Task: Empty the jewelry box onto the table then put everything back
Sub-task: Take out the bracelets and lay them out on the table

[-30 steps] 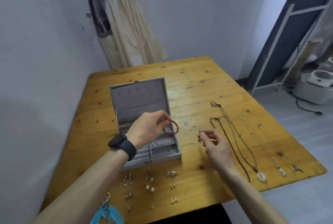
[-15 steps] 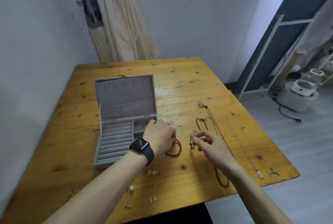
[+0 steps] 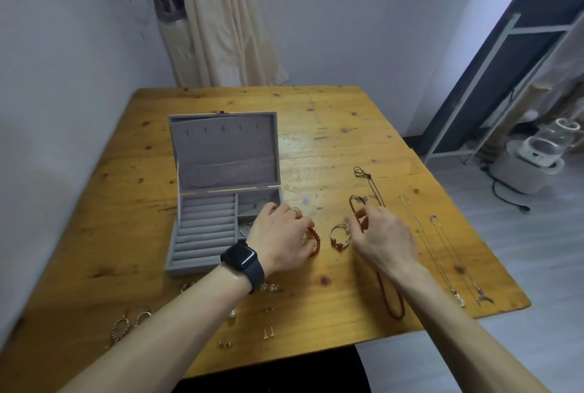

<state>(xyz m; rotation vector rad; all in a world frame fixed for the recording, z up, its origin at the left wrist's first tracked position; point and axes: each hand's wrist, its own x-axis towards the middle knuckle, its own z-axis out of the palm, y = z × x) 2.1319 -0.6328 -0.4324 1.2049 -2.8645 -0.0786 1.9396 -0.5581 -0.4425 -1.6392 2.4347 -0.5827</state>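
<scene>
**Unloading stage: two bracelets going down beside the box**

The fingers (image 3: 301,227) of my left hand (image 3: 278,238) are curled down over the red bead bracelet (image 3: 314,242), holding it against the table (image 3: 331,127). Only an arc of beads shows past the fingertips, at their 3 o'clock. On my right hand (image 3: 384,238) the thumb and forefinger sit close together and the other fingers are loosely bent. They overlap the top loop of the dark red cord necklace (image 3: 396,317), and I cannot tell whether they pinch it or hold nothing. The wire bracelet (image 3: 340,236), with its few red beads, lies flat on the wood just at 9 o'clock of those fingers.

Further out, the jewelry box (image 3: 205,225) stands open just at 9 o'clock of the left hand, its ring rolls bare. A silver bangle (image 3: 246,228) shows in its right-hand compartment, half hidden by my knuckles. Silver chains (image 3: 422,234) lie stretched out at 3 o'clock of the right hand. Earrings (image 3: 268,334) are spread at 6 o'clock, along the near edge.

I judge this to be the emptying half, nearly through. The next move calls for laying the bead bracelet flat and clear of the wire one. After that the left hand reaches back to 9 o'clock for the bangle, with a light pinch, since it lies low in a narrow compartment
</scene>
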